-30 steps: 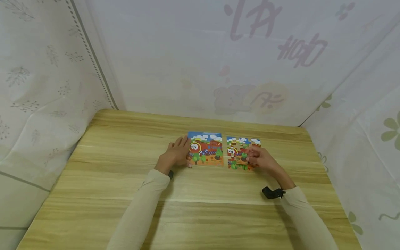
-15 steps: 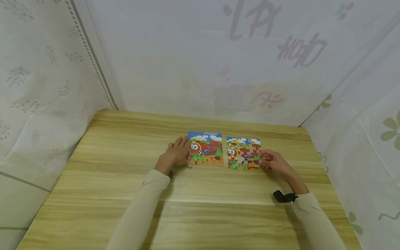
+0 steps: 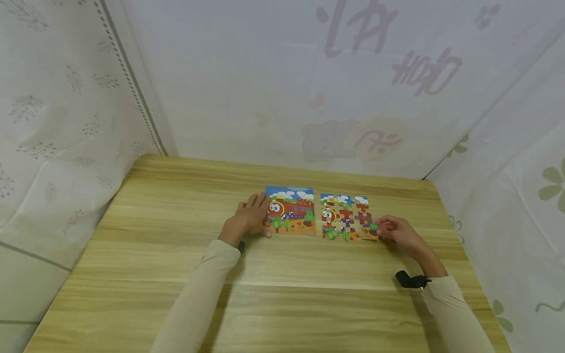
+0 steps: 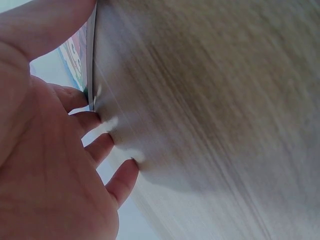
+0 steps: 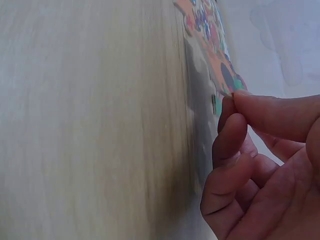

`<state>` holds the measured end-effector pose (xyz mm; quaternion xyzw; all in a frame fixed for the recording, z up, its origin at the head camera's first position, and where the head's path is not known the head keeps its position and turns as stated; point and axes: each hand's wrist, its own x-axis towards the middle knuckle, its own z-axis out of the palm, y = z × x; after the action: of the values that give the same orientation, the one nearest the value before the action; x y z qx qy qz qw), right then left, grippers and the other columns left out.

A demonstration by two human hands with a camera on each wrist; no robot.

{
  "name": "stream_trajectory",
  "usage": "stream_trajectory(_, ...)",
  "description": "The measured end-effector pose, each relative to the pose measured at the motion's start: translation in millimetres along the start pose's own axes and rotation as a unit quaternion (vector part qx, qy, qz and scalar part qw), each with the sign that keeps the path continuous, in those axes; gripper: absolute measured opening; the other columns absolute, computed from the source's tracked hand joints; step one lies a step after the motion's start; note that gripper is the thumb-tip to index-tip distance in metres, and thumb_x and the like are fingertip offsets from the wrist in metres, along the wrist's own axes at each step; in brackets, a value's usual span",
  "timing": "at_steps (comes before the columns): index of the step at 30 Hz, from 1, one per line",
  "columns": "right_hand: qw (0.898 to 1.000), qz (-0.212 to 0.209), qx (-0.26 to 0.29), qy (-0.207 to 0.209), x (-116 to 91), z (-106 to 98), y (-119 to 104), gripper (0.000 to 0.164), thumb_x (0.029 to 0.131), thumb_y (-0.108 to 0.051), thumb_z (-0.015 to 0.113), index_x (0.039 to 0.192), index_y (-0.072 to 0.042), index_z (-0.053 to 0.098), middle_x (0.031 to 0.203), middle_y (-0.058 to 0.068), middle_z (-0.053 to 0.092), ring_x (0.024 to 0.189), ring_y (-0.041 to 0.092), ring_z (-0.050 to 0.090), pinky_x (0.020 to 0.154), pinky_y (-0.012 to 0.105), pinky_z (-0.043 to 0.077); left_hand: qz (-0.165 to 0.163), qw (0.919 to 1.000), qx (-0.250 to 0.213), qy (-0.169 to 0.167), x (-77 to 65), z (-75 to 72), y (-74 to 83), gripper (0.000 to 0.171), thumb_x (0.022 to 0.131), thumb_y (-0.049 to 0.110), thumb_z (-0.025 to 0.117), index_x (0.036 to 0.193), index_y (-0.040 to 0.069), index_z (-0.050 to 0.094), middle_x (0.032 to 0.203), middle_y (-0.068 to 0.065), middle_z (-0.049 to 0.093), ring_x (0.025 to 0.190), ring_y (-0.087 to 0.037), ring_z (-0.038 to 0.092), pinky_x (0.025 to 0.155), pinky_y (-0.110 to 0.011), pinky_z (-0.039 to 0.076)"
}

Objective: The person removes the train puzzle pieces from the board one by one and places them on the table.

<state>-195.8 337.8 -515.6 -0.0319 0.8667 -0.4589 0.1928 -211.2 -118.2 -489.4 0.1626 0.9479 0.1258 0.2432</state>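
Note:
In the head view, my left hand [image 3: 250,218] rests along the left edge of a square picture board [image 3: 291,220] showing a red train with a face. Its fingers lie fairly straight on the table beside the board's edge, as the left wrist view also shows. On the right, my right hand [image 3: 400,236] pinches a jigsaw piece [image 5: 222,72] between thumb and fingertips. This orange piece with a green bush is held tilted over the tabletop, at the lower right corner of a jigsaw puzzle [image 3: 346,215]. Several pieces of the same train picture lie there in rows.
A wood-grain table [image 3: 282,304] carries both pictures near its back edge. Printed cloth [image 3: 247,98] hangs behind it and on both sides. Each wrist wears a black camera mount, the right one [image 3: 411,280] plainly visible.
My right hand has moved right with the jigsaw piece, from over the middle of the puzzle to its lower right corner, uncovering the pieces beneath. The left hand has stayed put.

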Motion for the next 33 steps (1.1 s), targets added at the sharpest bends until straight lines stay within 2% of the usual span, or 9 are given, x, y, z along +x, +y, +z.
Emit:
stream_trajectory(2, 1.000, 0.006, -0.005, -0.002, -4, -1, -6, 0.027, 0.098, -0.007, 0.061, 0.121, 0.005, 0.056, 0.092, 0.017, 0.064, 0.066, 0.014, 0.050, 0.055, 0.029, 0.041, 0.000, 1.0000, 0.001, 0.000, 0.2, 0.3, 0.0, 0.114, 0.083, 0.045, 0.076, 0.159, 0.003, 0.003, 0.166, -0.017, -0.003, 0.153, -0.036, -0.001, 0.118, -0.053, 0.016)
stream_trajectory(7, 1.000, 0.018, -0.004, -0.005, -2, -3, -1, 0.023, 0.097, -0.002, 0.059, 0.118, 0.007, 0.056, 0.086, 0.015, 0.063, 0.063, 0.015, 0.048, 0.053, 0.029, 0.040, 0.000, 1.0000, -0.001, 0.000, 0.0, 0.5, 0.2, 0.113, 0.083, 0.045, 0.076, 0.159, 0.003, 0.003, 0.166, -0.017, -0.003, 0.153, -0.036, -0.001, 0.117, -0.053, 0.017)
stream_trajectory(9, 1.000, 0.016, -0.006, -0.005, 1, -3, 7, 0.024, 0.097, -0.005, 0.061, 0.118, 0.006, 0.056, 0.086, 0.011, 0.064, 0.062, 0.014, 0.048, 0.052, 0.028, 0.040, 0.000, 1.0000, -0.001, -0.001, 0.0, 0.5, 0.2, 0.113, 0.083, 0.044, 0.076, 0.159, 0.003, 0.003, 0.166, -0.017, -0.003, 0.153, -0.036, -0.001, 0.117, -0.053, 0.017)
stream_trajectory(12, 1.000, 0.015, -0.013, -0.009, 0, -3, 5, 0.023, 0.097, -0.006, 0.062, 0.116, 0.004, 0.058, 0.085, 0.009, 0.065, 0.063, 0.014, 0.050, 0.051, 0.027, 0.040, -0.002, 1.0000, -0.001, -0.001, 0.3, 0.7, 0.2, 0.113, 0.083, 0.044, 0.076, 0.159, 0.003, 0.003, 0.166, -0.017, -0.003, 0.153, -0.035, -0.002, 0.117, -0.053, 0.016)
stream_trajectory(21, 0.998, -0.015, -0.057, -0.014, 2, 1, 4, 0.019, 0.095, -0.005, 0.062, 0.112, 0.004, 0.060, 0.084, 0.010, 0.064, 0.064, 0.014, 0.050, 0.052, 0.026, 0.041, 0.000, 1.0000, -0.002, 0.000, -0.3, 0.2, 1.2, 0.113, 0.083, 0.044, 0.077, 0.159, 0.002, 0.004, 0.166, -0.018, -0.002, 0.153, -0.036, -0.001, 0.117, -0.053, 0.016)
stream_trajectory(27, 0.991, -0.050, -0.120, 0.013, 4, 8, 1, 0.014, 0.090, -0.004, 0.067, 0.104, 0.002, 0.064, 0.080, 0.007, 0.064, 0.066, 0.012, 0.053, 0.061, 0.026, 0.043, -0.001, 1.0000, -0.003, 0.001, -0.4, -0.1, 1.5, 0.113, 0.083, 0.044, 0.077, 0.159, 0.002, 0.004, 0.166, -0.018, -0.002, 0.153, -0.036, 0.000, 0.117, -0.053, 0.016)
stream_trajectory(33, 0.987, -0.049, -0.148, 0.025, 4, 11, -1, 0.016, 0.089, -0.006, 0.070, 0.102, 0.000, 0.064, 0.079, 0.006, 0.064, 0.066, 0.012, 0.052, 0.062, 0.026, 0.042, 0.003, 1.0000, -0.009, 0.000, -1.6, -0.5, 1.4, 0.113, 0.084, 0.043, 0.076, 0.159, 0.002, 0.003, 0.166, -0.018, -0.003, 0.153, -0.036, -0.001, 0.117, -0.054, 0.016)
